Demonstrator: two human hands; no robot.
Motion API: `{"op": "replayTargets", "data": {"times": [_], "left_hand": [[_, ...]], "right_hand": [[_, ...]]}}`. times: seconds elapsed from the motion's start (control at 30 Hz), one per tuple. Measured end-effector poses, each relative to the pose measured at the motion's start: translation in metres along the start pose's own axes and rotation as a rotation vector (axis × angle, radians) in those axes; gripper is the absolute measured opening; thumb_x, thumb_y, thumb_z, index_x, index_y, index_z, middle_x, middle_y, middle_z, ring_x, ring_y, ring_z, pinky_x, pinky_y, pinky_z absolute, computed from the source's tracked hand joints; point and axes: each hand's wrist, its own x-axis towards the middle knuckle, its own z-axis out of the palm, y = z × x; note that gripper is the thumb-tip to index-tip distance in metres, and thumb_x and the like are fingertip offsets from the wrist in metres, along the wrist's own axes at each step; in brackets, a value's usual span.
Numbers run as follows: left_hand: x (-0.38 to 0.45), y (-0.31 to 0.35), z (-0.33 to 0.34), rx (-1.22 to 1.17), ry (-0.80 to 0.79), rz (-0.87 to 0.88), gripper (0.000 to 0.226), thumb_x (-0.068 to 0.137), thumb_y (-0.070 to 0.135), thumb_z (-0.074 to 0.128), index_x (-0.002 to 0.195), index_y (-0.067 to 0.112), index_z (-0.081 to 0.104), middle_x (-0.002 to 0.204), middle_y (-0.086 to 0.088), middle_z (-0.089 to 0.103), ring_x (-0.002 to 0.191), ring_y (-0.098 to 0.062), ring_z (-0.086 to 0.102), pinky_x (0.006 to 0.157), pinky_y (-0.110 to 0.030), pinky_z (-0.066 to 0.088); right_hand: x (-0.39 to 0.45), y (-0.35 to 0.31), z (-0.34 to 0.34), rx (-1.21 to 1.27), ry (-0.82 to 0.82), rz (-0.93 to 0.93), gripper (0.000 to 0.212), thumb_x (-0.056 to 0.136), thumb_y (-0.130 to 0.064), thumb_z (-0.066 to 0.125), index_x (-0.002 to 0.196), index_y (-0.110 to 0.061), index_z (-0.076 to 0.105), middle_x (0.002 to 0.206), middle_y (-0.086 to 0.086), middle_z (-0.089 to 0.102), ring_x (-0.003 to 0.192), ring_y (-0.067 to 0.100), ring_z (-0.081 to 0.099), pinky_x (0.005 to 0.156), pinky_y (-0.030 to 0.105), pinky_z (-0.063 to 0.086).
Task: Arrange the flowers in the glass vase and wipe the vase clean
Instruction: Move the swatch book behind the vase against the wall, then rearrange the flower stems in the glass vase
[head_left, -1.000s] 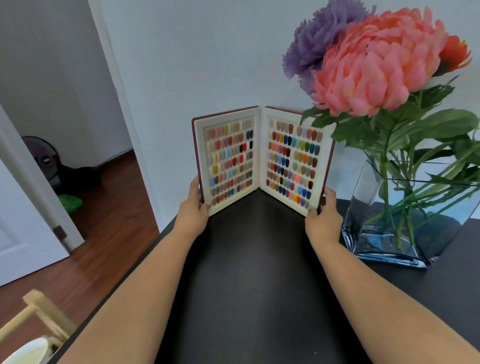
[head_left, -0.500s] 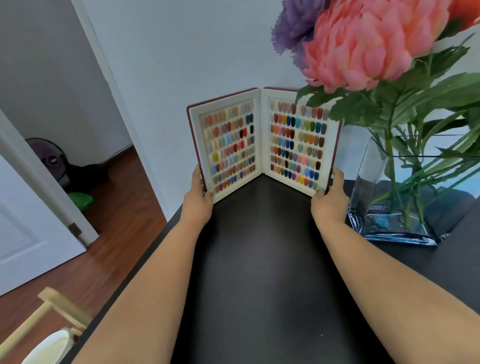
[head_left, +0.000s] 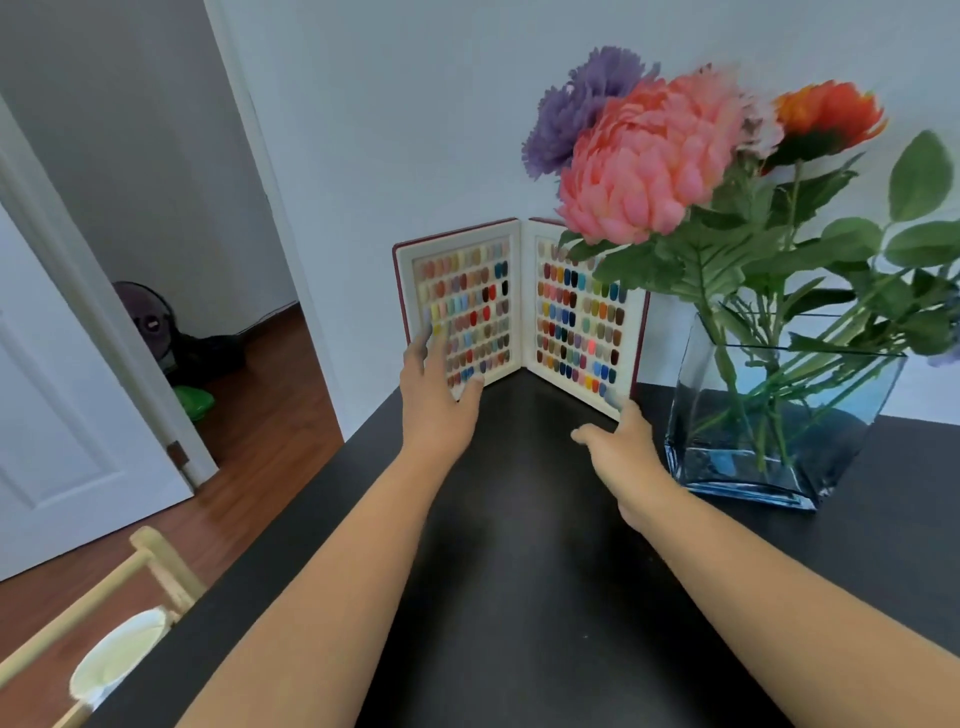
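A square glass vase (head_left: 737, 457) stands on the black table (head_left: 519, 597) at the right. Pink (head_left: 649, 161), purple (head_left: 576, 114) and orange (head_left: 826, 119) flowers with green stems and leaves stand in it. An open book of colour samples (head_left: 519, 306) stands upright against the wall, left of the vase. My left hand (head_left: 439, 387) hovers at the book's left page with fingers spread, blurred. My right hand (head_left: 621, 441) is open beside the book's lower right corner, close to the vase; contact is unclear.
The table's left edge drops to a wooden floor (head_left: 260, 441). A white door (head_left: 62, 415) and an open doorway lie to the left, with a fan (head_left: 150, 317) beyond. A pale wooden frame (head_left: 150, 566) and a white bowl-like object (head_left: 119, 654) sit at the lower left.
Both hands gripped the sample book's outer edges before; now both have let go and opened. The camera has shifted, so the vase and flowers show more fully.
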Motion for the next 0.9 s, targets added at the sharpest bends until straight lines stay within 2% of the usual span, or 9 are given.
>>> {"op": "replayTargets", "data": {"times": [0.07,0.17,0.27,0.33,0.4,0.53,0.67,0.8,0.9], "left_hand": [[-0.005,0.024,0.002,-0.084,-0.023,0.068,0.064,0.094,0.025,0.065,0.151,0.029,0.037,0.157,0.003,0.028,0.145,-0.014,0.029,0.117,-0.037,0.033],[-0.017,0.059,0.013,-0.199,-0.089,0.138,0.055,0.092,0.031,0.067,0.142,0.039,0.045,0.147,0.012,0.037,0.135,-0.003,0.036,0.109,-0.024,0.032],[-0.032,0.086,0.033,-0.284,-0.18,0.156,0.051,0.093,0.035,0.067,0.139,0.042,0.047,0.14,0.017,0.041,0.124,0.007,0.04,0.103,-0.021,0.031],[-0.04,0.101,0.048,-0.347,-0.213,0.135,0.049,0.093,0.032,0.067,0.136,0.043,0.047,0.138,0.016,0.044,0.116,0.019,0.041,0.103,-0.026,0.036],[-0.044,0.116,0.062,-0.426,-0.212,0.094,0.048,0.093,0.029,0.068,0.132,0.045,0.047,0.135,0.016,0.047,0.113,0.021,0.043,0.105,-0.031,0.041],[-0.049,0.14,0.081,-0.537,-0.136,0.037,0.043,0.094,0.031,0.067,0.133,0.039,0.052,0.137,0.015,0.053,0.12,0.007,0.048,0.11,-0.041,0.043],[-0.057,0.158,0.095,-0.605,-0.063,-0.024,0.032,0.092,0.032,0.069,0.123,0.036,0.06,0.128,0.006,0.062,0.118,-0.018,0.059,0.096,-0.059,0.051],[-0.056,0.169,0.099,-0.586,0.018,-0.034,0.027,0.092,0.031,0.07,0.117,0.02,0.07,0.11,0.004,0.07,0.105,-0.016,0.064,0.097,-0.051,0.053],[-0.05,0.175,0.098,-0.606,0.028,-0.015,0.013,0.092,0.029,0.071,0.103,0.023,0.071,0.093,0.008,0.071,0.087,-0.018,0.066,0.087,-0.052,0.057]], "right_hand": [[-0.02,-0.007,-0.024,0.023,-0.095,-0.035,0.053,0.083,-0.017,0.062,0.13,-0.033,0.046,0.139,-0.003,0.038,0.118,0.013,0.042,0.085,0.027,0.04],[-0.042,-0.018,-0.067,0.081,-0.125,-0.126,0.03,0.085,-0.009,0.06,0.102,-0.034,0.061,0.12,-0.006,0.057,0.111,0.01,0.052,0.08,0.023,0.042],[-0.054,-0.027,-0.113,0.086,-0.036,-0.225,0.028,0.087,-0.002,0.057,0.087,-0.028,0.068,0.094,-0.007,0.068,0.084,0.006,0.063,0.065,0.016,0.047],[-0.059,-0.028,-0.141,0.095,0.048,-0.268,0.031,0.087,0.0,0.055,0.08,-0.027,0.07,0.084,-0.01,0.07,0.076,0.004,0.063,0.067,0.019,0.047],[-0.061,-0.027,-0.167,0.143,0.14,-0.307,0.034,0.087,0.003,0.054,0.074,-0.024,0.07,0.077,-0.009,0.07,0.074,0.004,0.064,0.072,0.024,0.047],[-0.062,-0.026,-0.21,0.238,0.298,-0.38,0.039,0.087,0.005,0.05,0.072,-0.026,0.068,0.07,-0.007,0.069,0.068,0.006,0.062,0.072,0.029,0.048],[-0.064,-0.03,-0.237,0.297,0.413,-0.438,0.033,0.085,0.0,0.052,0.077,-0.03,0.065,0.067,-0.007,0.068,0.062,0.006,0.058,0.063,0.022,0.045],[-0.062,-0.045,-0.252,0.2,0.497,-0.504,0.023,0.08,-0.017,0.057,0.09,-0.038,0.059,0.081,-0.002,0.064,0.07,0.01,0.056,0.066,0.028,0.046],[-0.054,-0.065,-0.26,0.051,0.536,-0.531,0.022,0.082,-0.03,0.064,0.102,-0.036,0.056,0.079,-0.014,0.058,0.062,-0.005,0.053,0.061,0.021,0.04]]}}
